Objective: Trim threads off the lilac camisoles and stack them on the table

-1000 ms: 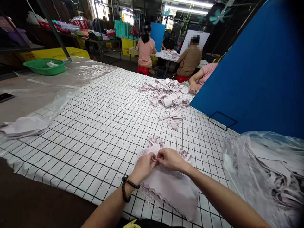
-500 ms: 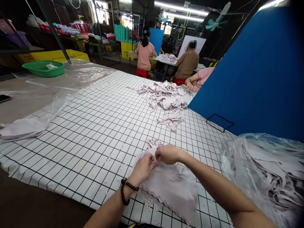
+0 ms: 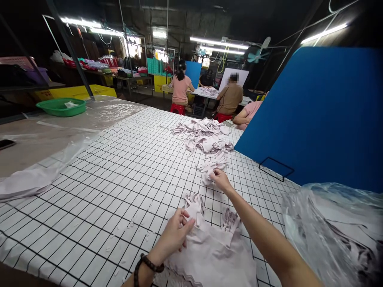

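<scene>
A pale pinkish strappy garment [image 3: 215, 247] lies spread on the grid-patterned cloth, with its bunched straps pointing away from me and a wavy edge near me. Over its left side is my left hand [image 3: 177, 229], fingers apart and holding nothing. Farther forward, my right hand [image 3: 221, 180] is closed on a small pale fabric piece [image 3: 208, 177] at the near end of a pile. That pile of crumpled fabric pieces [image 3: 206, 144] stretches toward the far edge of the table.
A clear plastic bag [image 3: 299, 215] of similar garments is at right, below a blue panel [image 3: 311, 115] with a black wire stand [image 3: 277, 169]. At left are a folded pale cloth [image 3: 26, 181], phone [image 3: 6, 144] and green basket [image 3: 61, 107]. Several people sit beyond.
My right hand has left the garment and moved forward to the pile with a small fabric piece. My left hand's fingers have parted. The view has tilted upward.
</scene>
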A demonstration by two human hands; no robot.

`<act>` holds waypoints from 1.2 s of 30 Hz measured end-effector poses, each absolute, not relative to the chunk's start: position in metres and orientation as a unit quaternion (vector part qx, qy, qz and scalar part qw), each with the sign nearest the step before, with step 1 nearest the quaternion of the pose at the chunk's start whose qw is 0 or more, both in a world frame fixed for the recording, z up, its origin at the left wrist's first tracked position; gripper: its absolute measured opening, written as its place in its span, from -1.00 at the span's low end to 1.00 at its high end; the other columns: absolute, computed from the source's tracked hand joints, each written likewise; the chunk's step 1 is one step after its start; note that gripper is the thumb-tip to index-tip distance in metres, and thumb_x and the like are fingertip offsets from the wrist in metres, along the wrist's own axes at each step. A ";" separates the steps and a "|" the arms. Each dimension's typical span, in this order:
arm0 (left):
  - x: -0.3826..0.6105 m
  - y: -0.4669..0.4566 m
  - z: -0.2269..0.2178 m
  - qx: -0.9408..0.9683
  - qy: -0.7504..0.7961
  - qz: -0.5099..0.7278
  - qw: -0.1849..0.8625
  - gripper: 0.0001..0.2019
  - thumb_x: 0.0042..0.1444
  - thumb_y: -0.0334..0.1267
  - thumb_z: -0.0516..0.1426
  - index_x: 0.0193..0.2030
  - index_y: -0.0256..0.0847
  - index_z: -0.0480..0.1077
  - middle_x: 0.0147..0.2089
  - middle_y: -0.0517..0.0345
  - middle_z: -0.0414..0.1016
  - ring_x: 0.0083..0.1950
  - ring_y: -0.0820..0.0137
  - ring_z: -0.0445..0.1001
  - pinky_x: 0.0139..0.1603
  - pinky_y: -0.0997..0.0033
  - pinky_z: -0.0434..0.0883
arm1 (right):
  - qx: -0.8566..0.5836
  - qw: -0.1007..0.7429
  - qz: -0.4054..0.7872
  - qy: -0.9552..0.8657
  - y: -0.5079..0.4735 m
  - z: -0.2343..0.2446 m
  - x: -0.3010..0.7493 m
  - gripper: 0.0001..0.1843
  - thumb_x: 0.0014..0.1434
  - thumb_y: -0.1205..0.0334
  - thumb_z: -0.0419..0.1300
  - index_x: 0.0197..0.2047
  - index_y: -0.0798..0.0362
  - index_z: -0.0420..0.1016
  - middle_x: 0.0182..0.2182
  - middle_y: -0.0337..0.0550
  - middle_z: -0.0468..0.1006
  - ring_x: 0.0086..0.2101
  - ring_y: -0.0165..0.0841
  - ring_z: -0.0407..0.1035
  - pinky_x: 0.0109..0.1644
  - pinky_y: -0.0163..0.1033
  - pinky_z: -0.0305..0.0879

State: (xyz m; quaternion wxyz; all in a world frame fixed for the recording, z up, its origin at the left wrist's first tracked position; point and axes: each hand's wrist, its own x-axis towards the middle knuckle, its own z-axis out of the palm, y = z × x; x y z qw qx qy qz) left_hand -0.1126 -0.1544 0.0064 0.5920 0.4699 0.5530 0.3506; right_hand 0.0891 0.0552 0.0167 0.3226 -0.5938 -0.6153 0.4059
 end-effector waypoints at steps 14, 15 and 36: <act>-0.078 -0.054 0.034 0.305 0.421 0.392 0.759 -0.60 0.03 -0.06 0.24 -0.05 -0.23 0.36 -0.06 -0.03 0.44 -0.25 0.43 0.48 -0.18 0.39 0.42 | -0.397 0.363 0.679 -0.499 -0.015 0.030 0.112 -0.80 0.01 0.18 0.31 -0.38 0.07 0.38 -0.46 -0.21 0.50 -0.45 -0.41 0.36 -0.34 -0.29 0.26; -0.074 -0.051 0.030 0.270 0.414 0.408 0.768 -0.62 0.04 -0.10 0.24 -0.05 -0.24 0.36 -0.10 -0.03 0.46 -0.26 0.43 0.49 -0.19 0.39 0.42 | -0.397 0.363 0.674 -0.506 -0.019 0.031 0.111 -0.79 0.02 0.16 0.31 -0.38 0.08 0.39 -0.46 -0.20 0.51 -0.45 -0.42 0.35 -0.35 -0.29 0.25; -0.040 -0.024 0.053 0.727 0.491 0.403 0.260 -0.62 0.21 -0.40 -0.02 0.12 -0.03 0.36 0.00 0.11 0.49 -0.07 0.32 0.46 -0.04 0.37 0.35 | -0.433 0.384 0.537 -0.613 0.005 0.015 0.066 -0.82 0.02 0.15 0.19 -0.37 0.08 0.53 -0.48 -0.07 0.50 -0.32 -0.15 0.36 -0.20 0.01 0.30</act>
